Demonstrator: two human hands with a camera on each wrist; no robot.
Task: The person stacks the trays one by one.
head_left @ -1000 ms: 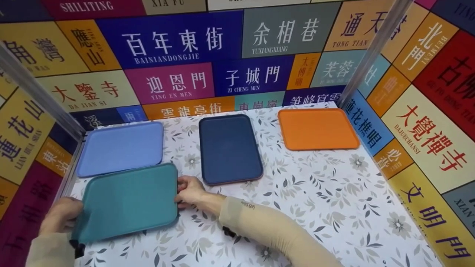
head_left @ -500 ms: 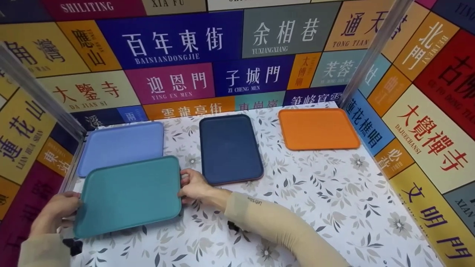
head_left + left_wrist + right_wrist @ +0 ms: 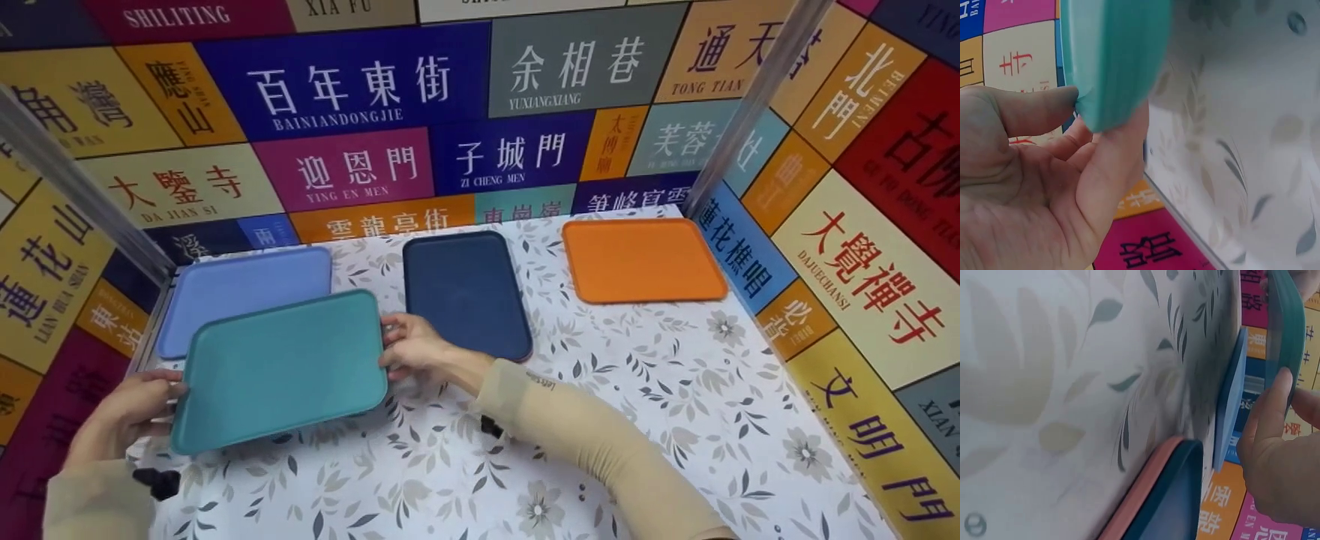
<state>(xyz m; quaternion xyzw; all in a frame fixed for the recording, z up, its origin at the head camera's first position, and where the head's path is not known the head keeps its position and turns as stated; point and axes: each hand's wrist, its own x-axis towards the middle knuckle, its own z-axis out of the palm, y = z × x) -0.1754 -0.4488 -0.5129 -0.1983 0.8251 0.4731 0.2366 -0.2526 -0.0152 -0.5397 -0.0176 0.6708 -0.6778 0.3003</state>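
Observation:
A teal tray hangs above the table, tilted, between both hands. My left hand grips its left short edge; in the left wrist view the thumb lies on one side of the tray's corner and the fingers on the other. The right short edge is pinched by my right hand, thumb and fingers either side of the rim in the right wrist view. Behind the teal tray lies a periwinkle-blue tray, partly covered by it. A navy tray lies just beyond the right hand, which overlaps its lower left edge.
Beneath the navy tray, a salmon-pink tray shows in the right wrist view. An orange tray lies at the back right. The white leaf-patterned tablecloth is bounded by sign-covered walls at the back and both sides.
Both hands have raised the teal tray and carried it away from the person and slightly right. It now covers more of the periwinkle-blue tray. The other trays have stayed put.

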